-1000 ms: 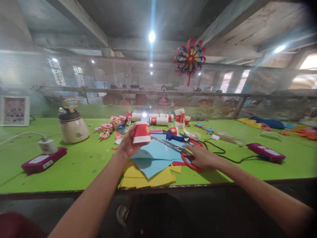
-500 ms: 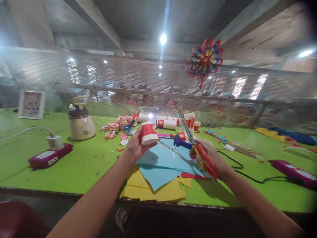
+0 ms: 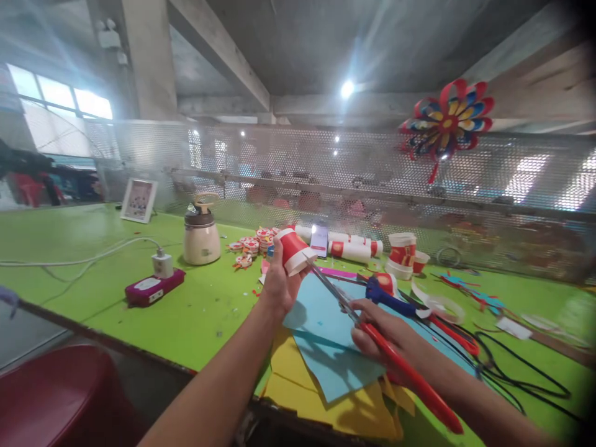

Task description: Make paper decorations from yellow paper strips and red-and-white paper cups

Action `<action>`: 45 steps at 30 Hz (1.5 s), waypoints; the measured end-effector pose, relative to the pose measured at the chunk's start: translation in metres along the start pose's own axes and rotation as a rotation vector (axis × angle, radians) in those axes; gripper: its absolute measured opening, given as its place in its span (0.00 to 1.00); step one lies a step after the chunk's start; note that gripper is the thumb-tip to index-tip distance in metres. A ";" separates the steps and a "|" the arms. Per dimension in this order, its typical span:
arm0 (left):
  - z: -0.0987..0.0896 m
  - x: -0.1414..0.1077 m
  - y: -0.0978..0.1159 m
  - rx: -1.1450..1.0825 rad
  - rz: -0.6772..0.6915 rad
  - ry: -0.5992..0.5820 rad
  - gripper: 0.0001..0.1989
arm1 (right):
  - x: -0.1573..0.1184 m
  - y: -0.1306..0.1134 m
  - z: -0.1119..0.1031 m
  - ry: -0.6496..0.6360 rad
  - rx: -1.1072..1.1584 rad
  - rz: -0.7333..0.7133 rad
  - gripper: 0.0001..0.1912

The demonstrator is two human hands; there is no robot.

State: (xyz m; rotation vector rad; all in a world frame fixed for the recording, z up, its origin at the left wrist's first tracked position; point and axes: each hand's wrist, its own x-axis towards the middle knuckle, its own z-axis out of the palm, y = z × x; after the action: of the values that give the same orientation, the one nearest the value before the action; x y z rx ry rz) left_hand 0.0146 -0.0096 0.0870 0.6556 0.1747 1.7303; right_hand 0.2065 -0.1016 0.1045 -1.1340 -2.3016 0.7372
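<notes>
My left hand is closed around a red and white paper cup, which is tilted with its white rim toward me. In my right hand are red-handled scissors, their blade tips at the cup's rim. Whether the blades have cut into the paper I cannot tell. Below both hands lie light-blue sheets on top of yellow sheets. A blue glue gun rests just beyond my right hand.
Stacked paper cups and a phone stand at the back. A beige bottle and a purple power strip are on the left. Black cable loops at the right, near a second red-handled tool.
The scissors have come down and left, from upright beside the cup to pointing at its rim. The cup has tilted. My view has turned to the left.
</notes>
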 end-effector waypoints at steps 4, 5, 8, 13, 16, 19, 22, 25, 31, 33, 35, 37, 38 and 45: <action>0.005 -0.005 -0.005 -0.036 0.025 -0.051 0.21 | 0.005 -0.001 0.006 0.052 0.057 -0.081 0.17; 0.006 -0.006 -0.006 -0.045 0.026 -0.061 0.21 | 0.005 0.001 0.009 0.058 0.068 -0.083 0.18; 0.010 -0.010 -0.005 -0.071 0.015 -0.086 0.20 | 0.005 0.009 0.015 0.082 0.106 -0.082 0.18; 0.015 -0.014 -0.005 -0.075 -0.033 -0.074 0.20 | 0.004 0.017 0.022 0.127 0.126 -0.100 0.19; 0.016 -0.016 -0.007 -0.053 -0.027 -0.059 0.20 | 0.002 0.019 0.024 0.117 0.130 -0.080 0.18; 0.017 -0.017 -0.008 -0.032 -0.016 -0.057 0.20 | 0.000 0.019 0.024 0.104 0.122 -0.071 0.18; 0.018 -0.018 -0.009 -0.025 -0.012 -0.059 0.20 | 0.000 0.018 0.024 0.119 0.090 -0.067 0.19; 0.020 -0.020 -0.009 -0.029 -0.010 -0.066 0.20 | 0.000 0.017 0.024 0.144 0.064 -0.078 0.20; 0.021 -0.022 -0.010 -0.036 -0.019 -0.074 0.21 | -0.001 0.010 0.024 0.145 0.028 -0.055 0.20; 0.020 -0.022 -0.010 -0.041 -0.019 -0.071 0.21 | -0.002 0.008 0.024 0.143 0.045 -0.064 0.19; 0.019 -0.021 -0.011 -0.043 -0.019 -0.075 0.20 | -0.003 0.008 0.023 0.146 0.070 -0.074 0.19; 0.017 -0.020 -0.011 -0.036 -0.013 -0.085 0.20 | -0.003 0.007 0.023 0.151 0.083 -0.083 0.18; 0.017 -0.020 -0.012 -0.032 -0.010 -0.089 0.20 | -0.004 0.007 0.023 0.152 0.084 -0.084 0.18; 0.017 -0.019 -0.013 -0.033 -0.028 -0.061 0.22 | -0.005 0.007 0.022 0.139 0.032 -0.104 0.19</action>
State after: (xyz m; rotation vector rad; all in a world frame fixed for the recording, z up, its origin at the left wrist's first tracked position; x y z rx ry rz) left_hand 0.0368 -0.0280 0.0886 0.6779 0.1120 1.6812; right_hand 0.1997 -0.1073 0.0824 -1.0101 -2.2066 0.6331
